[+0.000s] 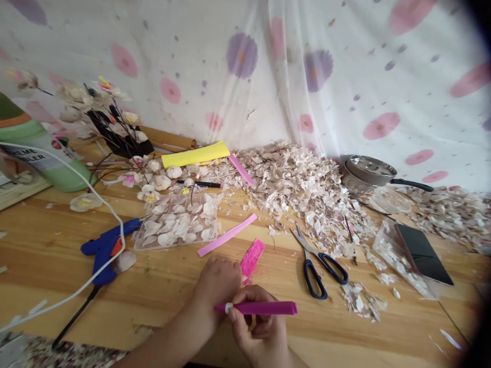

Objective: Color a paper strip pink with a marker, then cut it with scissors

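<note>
Pinched between the thumb and fingers of my right hand is a purple marker, held nearly level. Its tip points left, right up against my left hand. The left hand is curled with its back toward me, so whatever its fingers hold is hidden. Just beyond both hands, a bright pink crinkled paper strip lies on the table, its near end beside the left hand. A paler pink strip lies farther off. To the right rest blue-handled scissors, blades slightly apart.
A clear compartment box holds white petals. Left are a blue glue gun, its white cord and a green bottle. Behind are yellow paper, a black marker and a petal heap. Right are a pan and phone.
</note>
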The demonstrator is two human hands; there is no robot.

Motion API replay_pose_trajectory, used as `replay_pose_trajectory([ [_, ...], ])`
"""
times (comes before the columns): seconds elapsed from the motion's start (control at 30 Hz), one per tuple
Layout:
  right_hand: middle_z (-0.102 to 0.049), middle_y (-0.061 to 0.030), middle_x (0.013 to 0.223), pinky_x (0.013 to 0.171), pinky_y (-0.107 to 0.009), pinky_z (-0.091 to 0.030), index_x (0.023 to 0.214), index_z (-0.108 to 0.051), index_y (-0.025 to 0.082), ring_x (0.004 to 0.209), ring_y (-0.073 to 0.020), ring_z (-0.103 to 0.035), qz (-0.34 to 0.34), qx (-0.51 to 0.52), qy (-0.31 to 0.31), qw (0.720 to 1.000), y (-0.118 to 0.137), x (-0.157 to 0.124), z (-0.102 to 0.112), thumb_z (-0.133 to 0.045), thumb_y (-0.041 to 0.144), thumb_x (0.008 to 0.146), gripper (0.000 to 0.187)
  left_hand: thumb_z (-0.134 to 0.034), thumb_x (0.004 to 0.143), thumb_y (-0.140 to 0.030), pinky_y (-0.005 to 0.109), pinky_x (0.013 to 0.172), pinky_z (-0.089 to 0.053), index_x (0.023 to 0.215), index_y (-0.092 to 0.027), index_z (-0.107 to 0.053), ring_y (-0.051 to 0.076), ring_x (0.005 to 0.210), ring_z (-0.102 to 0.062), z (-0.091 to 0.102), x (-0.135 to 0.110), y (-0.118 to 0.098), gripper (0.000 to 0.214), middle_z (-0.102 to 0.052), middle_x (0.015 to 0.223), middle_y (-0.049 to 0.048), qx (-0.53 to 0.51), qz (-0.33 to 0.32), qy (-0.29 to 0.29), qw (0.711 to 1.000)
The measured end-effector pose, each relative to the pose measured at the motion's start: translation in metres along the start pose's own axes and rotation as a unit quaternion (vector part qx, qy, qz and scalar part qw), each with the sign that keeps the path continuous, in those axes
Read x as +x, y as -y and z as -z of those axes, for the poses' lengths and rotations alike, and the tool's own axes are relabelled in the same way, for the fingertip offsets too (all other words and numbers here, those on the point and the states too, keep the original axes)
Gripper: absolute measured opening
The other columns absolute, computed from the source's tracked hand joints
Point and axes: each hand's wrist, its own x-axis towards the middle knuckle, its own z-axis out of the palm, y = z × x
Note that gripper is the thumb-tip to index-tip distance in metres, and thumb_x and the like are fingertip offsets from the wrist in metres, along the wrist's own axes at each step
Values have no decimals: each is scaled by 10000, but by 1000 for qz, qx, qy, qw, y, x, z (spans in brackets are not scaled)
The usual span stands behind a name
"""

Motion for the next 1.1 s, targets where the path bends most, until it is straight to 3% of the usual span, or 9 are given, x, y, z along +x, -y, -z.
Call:
replay_pose_trajectory([
  [0.23,-643,-10,707,480,-196,-432,828,-657,204,551,-116,-539,46,-64,-25,997,-1,7,11,-681,232,846,40,-599,939,-355,424,842,-547,1017,-152,-643,189,897,-661,2,1,-2,222,-678,974,38,12,1,33,999],
  [0.37,-608,3,685,479,-201,-398,806,-643,213,549,-115,-481,24,-25,-72,997,0,6,10,-676,311,866,119,-600,939,-346,419,838,-549,1030,-154,-642,189,903,-659,0,1,-3,216,-676,993,42,3,1,39,999],
  [0.57,-643,-12,738,552,-217,-458,831,-656,220,614,-132,-558,15,25,-97,995,9,2,4,-710,404,854,192,-605,935,-344,447,885,-526,990,-153,-650,196,931,-655,2,0,-3,203,-680,978,37,-34,14,37,999],
  [0.7,-628,3,695,579,-225,-488,836,-664,214,608,-133,-574,1,34,-124,992,10,5,18,-724,406,851,201,-530,942,-185,448,883,-489,898,-156,-671,233,913,-656,6,-11,2,150,-693,883,54,-113,3,20,993],
  [0.9,-631,15,666,530,-177,-486,858,-684,221,566,-111,-576,20,48,-105,993,-2,2,49,-748,312,847,112,-474,945,-247,310,840,-455,1045,-258,-648,212,986,-628,6,-38,9,201,-699,1038,22,-307,-67,-20,949],
  [1.1,-588,30,632,552,-181,-422,826,-663,230,575,-109,-513,-7,99,-139,985,5,-4,44,-747,409,843,198,-482,954,-400,278,811,-453,1010,-248,-643,191,942,-615,0,-49,13,229,-693,1010,21,-425,-65,-45,902],
])
